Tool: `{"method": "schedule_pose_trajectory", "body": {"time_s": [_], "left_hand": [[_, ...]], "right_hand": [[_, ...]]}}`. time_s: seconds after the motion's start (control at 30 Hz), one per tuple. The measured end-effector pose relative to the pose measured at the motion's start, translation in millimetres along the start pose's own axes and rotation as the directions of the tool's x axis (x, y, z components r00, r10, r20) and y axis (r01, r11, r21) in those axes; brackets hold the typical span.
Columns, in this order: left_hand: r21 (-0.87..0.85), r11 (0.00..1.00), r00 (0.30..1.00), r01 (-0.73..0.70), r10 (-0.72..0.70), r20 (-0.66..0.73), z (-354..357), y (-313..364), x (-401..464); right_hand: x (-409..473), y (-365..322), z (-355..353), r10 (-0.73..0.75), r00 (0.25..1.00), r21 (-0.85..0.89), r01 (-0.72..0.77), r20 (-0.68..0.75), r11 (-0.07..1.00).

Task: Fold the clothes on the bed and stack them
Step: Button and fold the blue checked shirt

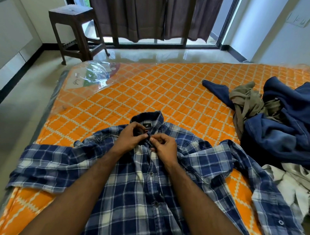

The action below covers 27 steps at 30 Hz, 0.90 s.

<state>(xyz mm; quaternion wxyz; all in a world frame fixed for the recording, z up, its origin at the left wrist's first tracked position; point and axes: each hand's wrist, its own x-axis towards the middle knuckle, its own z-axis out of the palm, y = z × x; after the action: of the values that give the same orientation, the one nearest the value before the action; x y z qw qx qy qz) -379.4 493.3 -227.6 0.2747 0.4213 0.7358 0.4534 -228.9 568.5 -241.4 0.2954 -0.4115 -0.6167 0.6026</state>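
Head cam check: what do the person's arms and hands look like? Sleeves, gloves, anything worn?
Both forearms are bare as far as the frame shows, with no sleeves visible. The left hand and right hand wear no gloves. No watch, bracelet or ring is visible on either wrist or hand. No markings can be made out.

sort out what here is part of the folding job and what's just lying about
Part of the job: plaid shirt under both hands (left hand, right hand); heap of unfolded clothes; bed.

Lying about: brown stool; curtains.
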Motion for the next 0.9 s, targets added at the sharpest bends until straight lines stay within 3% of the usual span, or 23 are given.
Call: {"method": "schedule_pose_trajectory", "body": {"time_s": [0.1, 0.17, 0.2, 0.27, 0.3, 0.37, 0.43, 0.57, 0.73, 0.83, 0.9], "left_hand": [[0.092, 0.986, 0.955, -0.136, 0.155, -0.252, -12.2, 11.4, -7.6], [0.36, 0.927, 0.919, -0.11, 0.233, -0.317, -30.8, 9.7, -10.1], [0.527, 0.85, 0.938, -0.02, 0.197, -0.284, -44.1, 7.7, -10.9], [0.75, 0.633, 0.978, 0.193, -0.061, -0.201, -69.0, -0.3, -14.9], [0.806, 0.539, 0.969, 0.245, -0.173, -0.179, -80.1, -3.1, -18.8], [0.84, 0.471, 0.954, 0.268, -0.249, -0.165, -99.1, -3.5, -29.4], [0.8, 0.538, 0.955, 0.268, -0.255, -0.148, -114.9, 4.6, -42.1], [0.568, 0.8, 0.981, 0.194, -0.166, -0.101, -128.6, 34.3, -62.2], [0.474, 0.88, 0.999, -0.03, 0.039, -0.008, -123.7, 99.8, -95.7], [0.38, 0.924, 0.998, -0.05, 0.027, 0.064, -121.2, 132.9, -117.7], [0.233, 0.972, 0.993, -0.026, -0.002, 0.118, -119.4, 151.6, -135.6]], "right_hand": [[-2.0, -6.5, -3.2, 0.029, 1.0, -0.025, -0.029, 0.001, 0.999], [-2.6, -9.2, -4.8, 0.051, 0.999, -0.072, -0.049, 0.02, 0.996], [-3.6, -12.0, -5.2, 0.055, 0.998, -0.108, -0.051, 0.036, 0.993], [-8.1, -17.5, -6.2, 0.058, 0.996, -0.185, -0.044, 0.069, 0.982], [-11.5, -21.0, -6.0, 0.053, 0.995, -0.226, -0.032, 0.089, 0.974], [-21.1, -29.6, -5.9, 0.04, 0.99, -0.303, 0.002, 0.132, 0.953], [-32.4, -40.4, -6.8, 0.03, 0.983, -0.366, 0.039, 0.182, 0.93], [-58.5, -65.8, -8.5, 0.041, 0.964, -0.402, 0.07, 0.263, 0.913], [-96.2, -120.7, 4.3, 0.065, 0.926, -0.126, -0.019, 0.372, 0.992], [-124.5, -162.3, 18.0, 0.151, 0.904, 0.083, -0.2, 0.4, 0.976], [-139.7, -183.5, 20.6, 0.173, 0.92, 0.093, -0.219, 0.351, 0.971]]}}
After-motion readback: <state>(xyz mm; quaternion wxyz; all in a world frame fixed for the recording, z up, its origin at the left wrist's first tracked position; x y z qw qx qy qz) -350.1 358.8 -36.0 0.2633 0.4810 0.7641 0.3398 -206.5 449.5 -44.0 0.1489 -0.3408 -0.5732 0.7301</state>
